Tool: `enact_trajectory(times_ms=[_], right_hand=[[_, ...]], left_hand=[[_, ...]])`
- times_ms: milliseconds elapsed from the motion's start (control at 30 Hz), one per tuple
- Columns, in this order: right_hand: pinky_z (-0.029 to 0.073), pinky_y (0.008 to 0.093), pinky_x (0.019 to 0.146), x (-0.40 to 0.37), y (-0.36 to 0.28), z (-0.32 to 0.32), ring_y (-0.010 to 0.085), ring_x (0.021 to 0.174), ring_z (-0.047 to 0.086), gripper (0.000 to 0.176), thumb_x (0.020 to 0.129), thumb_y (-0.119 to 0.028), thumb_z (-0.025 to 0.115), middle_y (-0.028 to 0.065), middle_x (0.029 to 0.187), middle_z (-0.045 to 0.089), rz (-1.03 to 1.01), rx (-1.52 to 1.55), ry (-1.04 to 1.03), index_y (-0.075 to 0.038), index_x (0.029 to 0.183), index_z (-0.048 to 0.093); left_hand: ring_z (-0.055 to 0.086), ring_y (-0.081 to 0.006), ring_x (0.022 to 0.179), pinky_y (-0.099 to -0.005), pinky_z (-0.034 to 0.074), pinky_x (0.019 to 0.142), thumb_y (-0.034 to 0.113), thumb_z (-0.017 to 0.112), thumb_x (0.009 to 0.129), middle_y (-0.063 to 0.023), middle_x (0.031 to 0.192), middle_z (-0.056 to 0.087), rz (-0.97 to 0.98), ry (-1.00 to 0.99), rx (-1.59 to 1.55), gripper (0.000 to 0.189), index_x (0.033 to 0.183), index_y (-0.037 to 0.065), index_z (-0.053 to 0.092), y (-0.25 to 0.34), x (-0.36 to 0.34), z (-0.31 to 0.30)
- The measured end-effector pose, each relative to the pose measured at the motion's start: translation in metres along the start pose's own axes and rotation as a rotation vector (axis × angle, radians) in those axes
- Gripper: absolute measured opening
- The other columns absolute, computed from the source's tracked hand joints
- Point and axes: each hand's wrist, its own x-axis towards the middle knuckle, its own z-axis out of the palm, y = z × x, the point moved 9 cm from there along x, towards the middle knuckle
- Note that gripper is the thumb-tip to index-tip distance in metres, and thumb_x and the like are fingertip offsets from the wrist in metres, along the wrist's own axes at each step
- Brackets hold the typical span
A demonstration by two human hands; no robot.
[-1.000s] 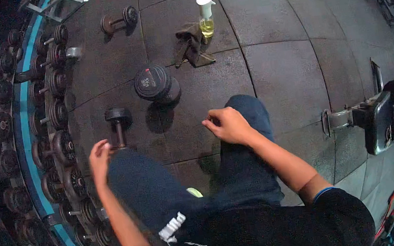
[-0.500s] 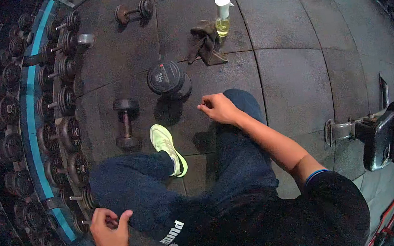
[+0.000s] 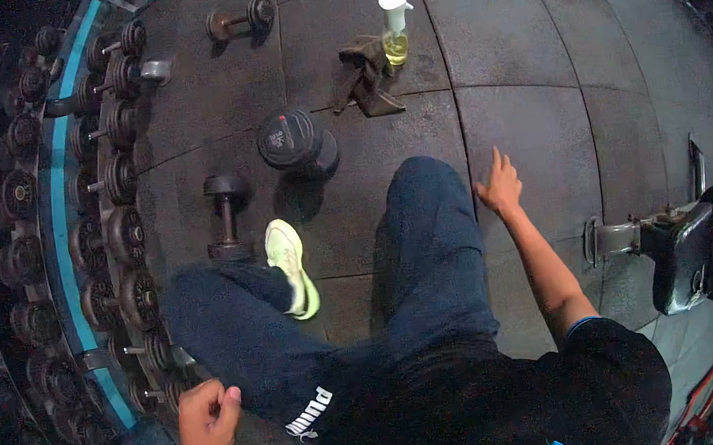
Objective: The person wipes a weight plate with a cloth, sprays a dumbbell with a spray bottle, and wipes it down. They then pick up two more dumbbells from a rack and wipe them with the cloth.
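Observation:
My right hand [image 3: 502, 187] hangs over the floor mat just right of my right knee, its fingers stretched out and holding nothing. At the lower left, my left hand [image 3: 207, 429] is curled into a loose fist beside my left thigh, thumb against the fingers. Nothing shows inside it. Ahead of my feet, a large black dumbbell [image 3: 289, 140] is on the mat. Left of my pale yellow shoe [image 3: 286, 258] lies a smaller dumbbell [image 3: 228, 216]. Farther forward, a pump bottle [image 3: 394, 29] with yellow liquid stands against a crumpled dark cloth [image 3: 370, 78].
A rack of dumbbells [image 3: 129, 237] with a blue strip [image 3: 58, 188] runs along the left side. Another dumbbell [image 3: 240, 21] lies at the far end of the mat. To the right is gym equipment with a black pad [image 3: 686, 258] and metal bracket.
My right hand has swung rightward from above my right knee to beside it, and its curled fingers have straightened. My left hand's fingers have closed in. The view has shifted slightly.

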Motion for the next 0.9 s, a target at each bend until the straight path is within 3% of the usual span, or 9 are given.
enact_trajectory(times_ms=[67,200,300,333,533,667,767,833,900], right_hand=[[0.039,0.0707,0.101,-0.025,0.062,0.053,0.0434,0.149,0.024,0.126,0.067,-0.037,0.092,0.0197,0.166,0.016,0.117,-0.198,-0.282,-0.024,0.162,0.009],[0.031,0.0746,0.109,-0.056,0.115,0.1,0.0409,0.154,0.008,0.146,0.055,-0.035,0.098,0.0083,0.17,-0.006,0.249,-0.113,-0.481,-0.04,0.161,-0.002],[0.034,0.0755,0.106,-0.058,0.113,0.101,0.0434,0.154,0.007,0.139,0.062,-0.036,0.095,0.0116,0.169,-0.008,0.214,-0.094,-0.489,-0.036,0.161,-0.002],[0.037,0.0751,0.104,-0.058,0.111,0.101,0.0436,0.154,0.007,0.14,0.062,-0.036,0.095,0.012,0.169,-0.008,0.213,-0.118,-0.49,-0.035,0.161,-0.004],[0.035,0.0748,0.105,-0.055,0.111,0.094,0.044,0.153,0.011,0.14,0.064,-0.04,0.094,0.0129,0.169,-0.009,0.201,-0.182,-0.518,-0.034,0.161,-0.007],[0.035,0.0739,0.104,-0.05,0.103,0.086,0.0443,0.148,0.027,0.123,0.068,-0.051,0.089,0.0159,0.168,0.013,0.183,-0.327,-0.513,-0.029,0.162,0.012],[0.041,0.0627,0.106,0.005,0.091,0.088,0.0401,0.139,0.045,0.09,0.079,-0.054,0.079,0.0228,0.155,0.04,0.262,-0.112,-0.642,-0.017,0.152,0.042],[0.043,0.0507,0.107,0.064,0.036,0.046,0.0395,0.131,0.054,0.076,0.085,-0.057,0.069,0.0266,0.138,0.057,0.104,0.154,-0.19,-0.003,0.137,0.057],[0.046,0.0482,0.104,0.118,-0.04,0.002,0.0423,0.126,0.056,0.082,0.084,-0.057,0.071,0.029,0.133,0.059,-0.031,0.306,0.003,0.002,0.137,0.054]], left_hand=[[0.036,-0.0171,0.05,-0.036,0.028,0.05,0.006,0.065,0.089,-0.0116,0.056,0.036,0.141,-0.022,0.002,0.036,0.064,-0.002,0.04,0.025,-0.008,0.0],[0.043,-0.025,0.053,-0.04,0.035,0.056,0.012,0.069,0.086,-0.0092,0.058,0.042,-0.022,-0.204,0.136,0.037,0.062,0.001,0.044,0.027,-0.032,0.022],[0.044,-0.0256,0.054,-0.0399,0.035,0.056,0.015,0.07,0.086,-0.0114,0.057,0.043,-0.262,-0.217,0.093,0.039,0.061,0.0,0.045,0.032,-0.052,0.02],[0.025,-0.013,0.061,-0.0331,0.027,0.054,0.016,0.06,0.101,-0.0032,0.067,0.025,-0.125,-0.248,-0.086,0.042,0.072,0.004,0.032,0.052,-0.05,0.021],[0.06,-0.0264,0.068,-0.0402,0.046,0.066,0.014,0.069,0.089,-0.0147,0.073,0.064,-0.417,-0.019,0.391,0.023,0.075,-0.002,0.064,0.007,-0.028,-0.007],[0.066,-0.0239,0.088,-0.034,0.052,0.082,0.015,0.073,0.087,-0.011,0.104,0.073,0.272,0.173,0.254,0.023,0.106,0.003,0.072,0.092,0.053,-0.044],[0.056,-0.0125,0.067,-0.0309,0.046,0.064,0.047,0.073,0.086,-0.0045,0.082,0.06,0.655,0.001,-0.218,0.049,0.107,0.003,0.07,0.143,0.128,-0.081],[0.05,-0.0107,0.075,-0.0287,0.042,0.069,0.029,0.048,0.106,-0.0013,0.084,0.053,0.93,-0.203,-1.11,0.034,0.115,0.0,0.063,0.155,0.178,-0.125],[0.051,-0.0105,0.082,-0.0279,0.042,0.075,0.02,0.044,0.107,-0.0002,0.091,0.056,0.986,-0.292,-1.392,0.029,0.116,0.002,0.064,0.137,0.24,-0.165]])
